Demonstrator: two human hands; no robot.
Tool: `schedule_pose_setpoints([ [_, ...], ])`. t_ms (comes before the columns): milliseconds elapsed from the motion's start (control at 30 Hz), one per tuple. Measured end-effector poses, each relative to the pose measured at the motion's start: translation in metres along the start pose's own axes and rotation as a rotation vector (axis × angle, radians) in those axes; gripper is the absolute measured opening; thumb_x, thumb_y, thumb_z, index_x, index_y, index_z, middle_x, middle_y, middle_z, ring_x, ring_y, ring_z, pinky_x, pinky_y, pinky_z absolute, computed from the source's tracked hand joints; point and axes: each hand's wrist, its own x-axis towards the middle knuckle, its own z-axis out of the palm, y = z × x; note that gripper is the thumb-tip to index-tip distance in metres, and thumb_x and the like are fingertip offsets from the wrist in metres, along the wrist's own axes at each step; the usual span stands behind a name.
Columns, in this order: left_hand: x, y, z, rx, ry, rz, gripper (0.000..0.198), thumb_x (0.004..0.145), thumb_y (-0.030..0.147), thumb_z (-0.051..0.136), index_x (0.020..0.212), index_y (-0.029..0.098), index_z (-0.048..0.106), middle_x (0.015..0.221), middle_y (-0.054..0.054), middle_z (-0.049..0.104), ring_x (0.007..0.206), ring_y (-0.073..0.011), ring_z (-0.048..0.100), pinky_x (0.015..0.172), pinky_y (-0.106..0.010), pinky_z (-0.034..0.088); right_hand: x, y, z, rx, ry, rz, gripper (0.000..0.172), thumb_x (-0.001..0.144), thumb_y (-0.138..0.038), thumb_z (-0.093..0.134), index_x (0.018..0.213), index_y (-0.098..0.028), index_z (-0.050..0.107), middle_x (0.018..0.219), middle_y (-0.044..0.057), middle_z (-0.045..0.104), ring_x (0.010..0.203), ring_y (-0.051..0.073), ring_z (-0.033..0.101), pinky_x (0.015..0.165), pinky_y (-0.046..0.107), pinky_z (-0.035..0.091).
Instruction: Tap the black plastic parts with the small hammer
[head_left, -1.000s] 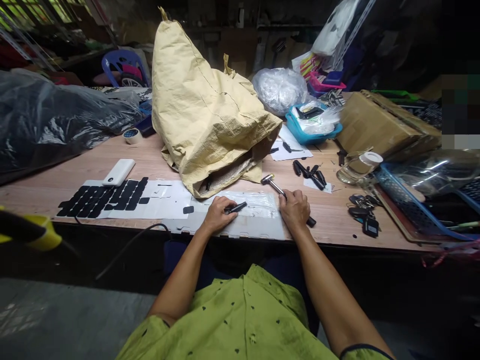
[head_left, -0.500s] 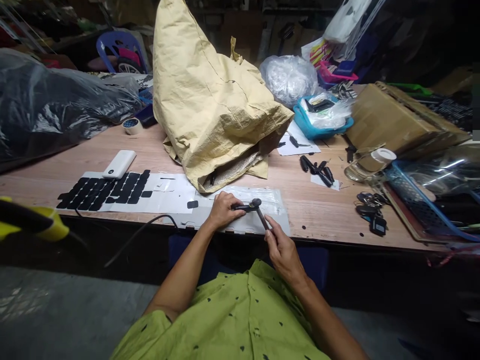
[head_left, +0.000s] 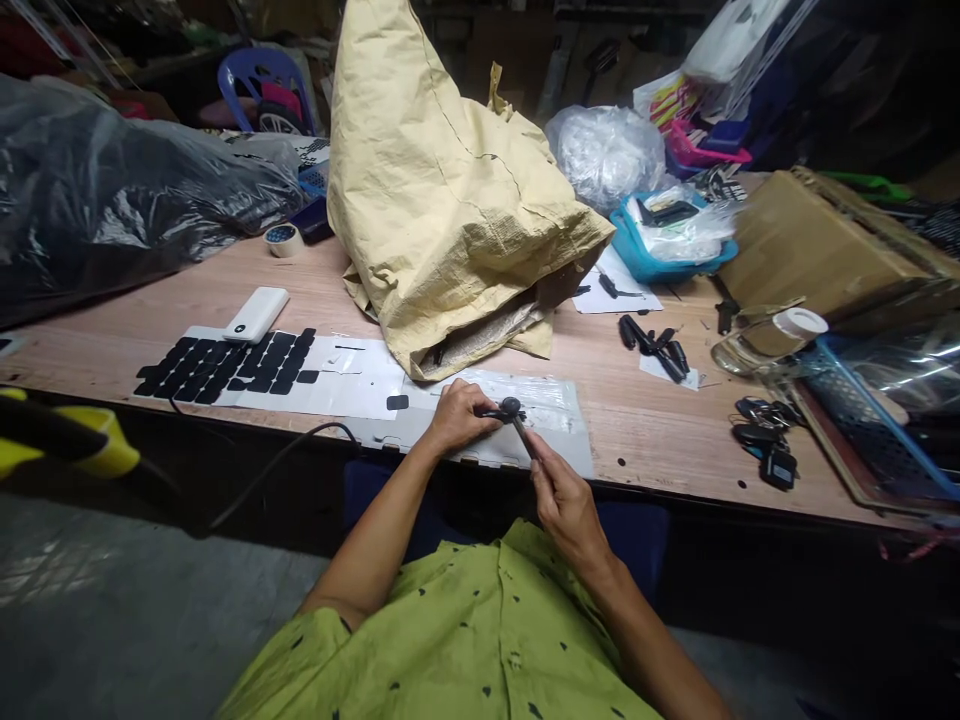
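My left hand (head_left: pixel 459 416) is closed at the front edge of the table, its fingertips pinching a small black part (head_left: pixel 491 413). My right hand (head_left: pixel 561 492) grips a slim dark rod (head_left: pixel 523 434) that slants up to the left. At the rod's upper end a round dark head (head_left: pixel 511 406) meets the black part; whether they are joined or only touching I cannot tell. Beneath both hands lies a pale sheet with clear film (head_left: pixel 559 405). A single black pad (head_left: pixel 397 402) rests to the left of my left hand.
A big tan paper sack (head_left: pixel 457 200) stands close behind my hands. Leftward are rows of black pads (head_left: pixel 196 368), a white power bank (head_left: pixel 256 314) and a tape roll (head_left: pixel 283 240). Rightward lie black parts (head_left: pixel 656 348), a bottle (head_left: pixel 769 340), keys (head_left: pixel 776 465) and a blue basket (head_left: pixel 862 400).
The view has shifted slightly, so the table things appear further right. The round head and black part have turned a little between my hands; both hands keep their grip.
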Motion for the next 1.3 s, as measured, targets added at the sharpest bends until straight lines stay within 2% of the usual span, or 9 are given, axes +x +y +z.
schedule_pose_setpoints([
  [233, 0.001, -0.003, 0.001, -0.004, 0.009, 0.003, 0.012, 0.073, 0.030, 0.082, 0.084, 0.025, 0.079, 0.081, -0.002, 0.070, 0.095, -0.0233, 0.058, 0.092, -0.038, 0.044, -0.002, 0.002, -0.005, 0.010, -0.021, 0.048, 0.044, 0.100, -0.030, 0.045, 0.141, -0.028, 0.061, 0.135, 0.004, 0.068, 0.124, 0.020, 0.065, 0.105, 0.036, 0.055],
  [333, 0.001, -0.004, 0.002, 0.007, -0.003, 0.011, 0.013, 0.073, 0.031, 0.082, 0.085, 0.025, 0.079, 0.083, -0.002, 0.070, 0.094, -0.0232, 0.058, 0.093, -0.038, 0.044, 0.007, 0.009, -0.010, -0.033, 0.039, 0.080, 0.042, 0.100, -0.036, 0.046, 0.137, -0.026, 0.064, 0.133, 0.005, 0.070, 0.122, 0.021, 0.065, 0.103, 0.037, 0.055],
  [500, 0.001, -0.003, -0.002, 0.014, -0.012, 0.020, 0.013, 0.074, 0.031, 0.082, 0.084, 0.024, 0.078, 0.085, -0.002, 0.070, 0.095, -0.0238, 0.057, 0.092, -0.039, 0.045, 0.048, 0.041, -0.037, -0.401, 0.217, 0.084, 0.037, 0.098, -0.033, 0.046, 0.123, -0.022, 0.071, 0.108, 0.010, 0.074, 0.098, 0.023, 0.067, 0.083, 0.035, 0.053],
  [633, -0.001, -0.001, -0.004, 0.018, -0.014, 0.027, 0.013, 0.073, 0.029, 0.081, 0.084, 0.023, 0.078, 0.084, -0.003, 0.070, 0.094, -0.0240, 0.057, 0.091, -0.039, 0.045, 0.076, 0.071, -0.051, -0.750, 0.225, 0.086, 0.029, 0.094, -0.026, 0.050, 0.110, -0.018, 0.073, 0.085, 0.009, 0.066, 0.081, 0.022, 0.057, 0.071, 0.032, 0.043],
  [900, -0.001, -0.004, -0.004, 0.047, -0.026, 0.059, 0.013, 0.071, 0.031, 0.081, 0.079, 0.022, 0.076, 0.082, -0.003, 0.069, 0.091, -0.0238, 0.056, 0.091, -0.040, 0.043, 0.074, 0.079, -0.038, -0.916, 0.324, 0.087, 0.025, 0.094, -0.023, 0.054, 0.111, -0.022, 0.072, 0.087, 0.006, 0.054, 0.077, 0.018, 0.042, 0.064, 0.029, 0.024],
  [1033, -0.016, 0.001, -0.009, -0.051, -0.068, 0.192, 0.018, 0.073, 0.038, 0.083, 0.081, 0.023, 0.077, 0.090, -0.005, 0.069, 0.094, -0.0236, 0.057, 0.093, -0.040, 0.044, 0.075, 0.075, -0.037, -0.920, 0.312, 0.092, 0.025, 0.093, -0.022, 0.054, 0.110, -0.022, 0.072, 0.086, 0.006, 0.054, 0.078, 0.018, 0.042, 0.064, 0.029, 0.023],
  [1167, -0.063, 0.015, 0.008, -0.265, -0.241, 0.333, 0.027, 0.081, 0.047, 0.076, 0.088, 0.022, 0.079, 0.098, -0.008, 0.070, 0.093, -0.0219, 0.061, 0.089, -0.036, 0.048, 0.076, 0.072, -0.039, -0.922, 0.292, 0.095, 0.026, 0.093, -0.021, 0.053, 0.111, -0.022, 0.072, 0.085, 0.006, 0.054, 0.079, 0.019, 0.042, 0.064, 0.030, 0.025],
  [1233, -0.088, 0.016, 0.026, -0.377, -0.430, 0.270, 0.030, 0.084, 0.048, 0.072, 0.094, 0.020, 0.078, 0.094, -0.008, 0.071, 0.084, -0.0188, 0.064, 0.080, -0.030, 0.050, 0.076, 0.071, -0.039, -0.917, 0.290, 0.100, 0.027, 0.093, -0.021, 0.052, 0.111, -0.021, 0.072, 0.086, 0.007, 0.054, 0.079, 0.020, 0.042, 0.064, 0.030, 0.025],
  [1300, -0.105, 0.009, 0.046, -0.380, -0.590, 0.087, 0.030, 0.084, 0.046, 0.071, 0.099, 0.021, 0.077, 0.091, -0.006, 0.073, 0.080, -0.0177, 0.066, 0.074, -0.027, 0.050, 0.075, 0.070, -0.039, -0.908, 0.289, 0.104, 0.028, 0.093, -0.022, 0.050, 0.112, -0.021, 0.071, 0.087, 0.008, 0.054, 0.079, 0.020, 0.043, 0.064, 0.031, 0.026],
])
